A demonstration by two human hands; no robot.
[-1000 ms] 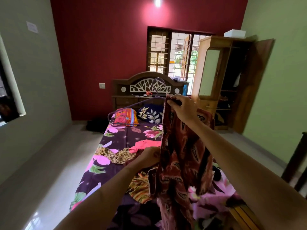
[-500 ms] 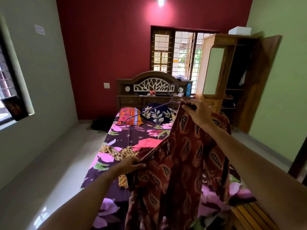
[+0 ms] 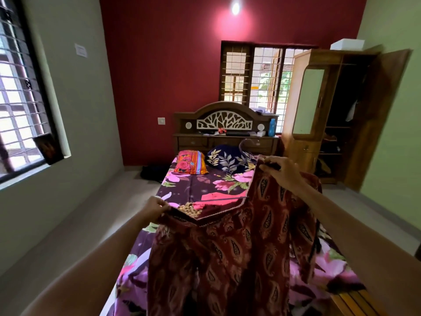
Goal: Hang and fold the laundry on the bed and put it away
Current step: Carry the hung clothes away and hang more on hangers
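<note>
A dark red paisley garment [image 3: 230, 252] hangs spread in front of me over the bed [image 3: 182, 185]. My right hand [image 3: 282, 171] grips its right shoulder together with a thin hanger, whose hook [image 3: 245, 144] sticks up beyond the hand. My left hand [image 3: 156, 209] pinches the garment's left shoulder, lower and nearer to me. The neckline gapes between the hands, and the hanger's bar [image 3: 224, 198] shows across it. More laundry lies on the floral sheet behind: a pink piece [image 3: 214, 197] and a brown patterned one [image 3: 190, 208].
Two pillows [image 3: 205, 164] lie at the wooden headboard [image 3: 224, 123]. An open wooden wardrobe [image 3: 337, 115] stands at the right past the bed. Bare floor [image 3: 75, 224] runs along the bed's left side under a barred window.
My left hand drew the garment's left shoulder out to the left, spreading the garment wide. My right hand stays on the hanger. The view has shifted, showing more of the left wall.
</note>
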